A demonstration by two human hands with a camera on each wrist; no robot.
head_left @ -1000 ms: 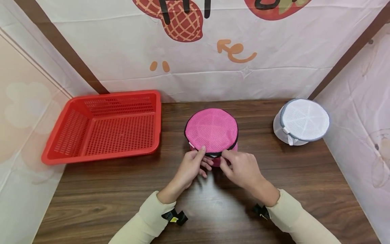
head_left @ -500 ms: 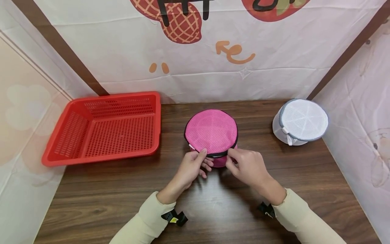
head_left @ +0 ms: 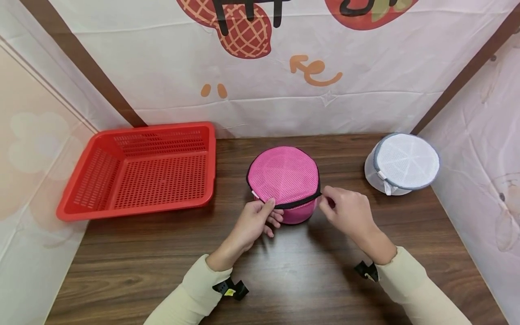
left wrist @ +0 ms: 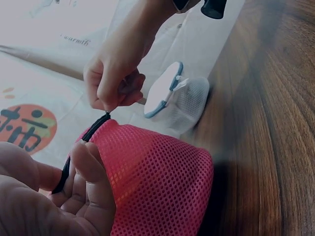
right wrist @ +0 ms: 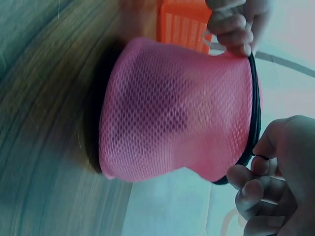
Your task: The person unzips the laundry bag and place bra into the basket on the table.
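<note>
A round pink mesh laundry bag [head_left: 283,174] with a black zipper rim stands on the table in front of me. My left hand [head_left: 253,223] pinches the front left of its rim between thumb and fingers. At the front right of the rim, my right hand [head_left: 348,210] pinches the small zipper pull; the right wrist view shows the black zipper [right wrist: 255,108] running between both hands. Through the mesh in that view a dark patch shows, but I cannot tell what it is. The right fingertips partly hide the pull.
A red plastic basket [head_left: 211,180] sits at the back left. To the back right stands a white mesh laundry bag [head_left: 407,160] with a grey rim. Printed cloth walls [head_left: 162,90] enclose the wooden table [head_left: 292,280] at the back and sides.
My right hand has moved to the right along the zipper, from the front middle of the pink laundry bag's rim to its right side. The gap at the front has closed. My left hand stays put.
</note>
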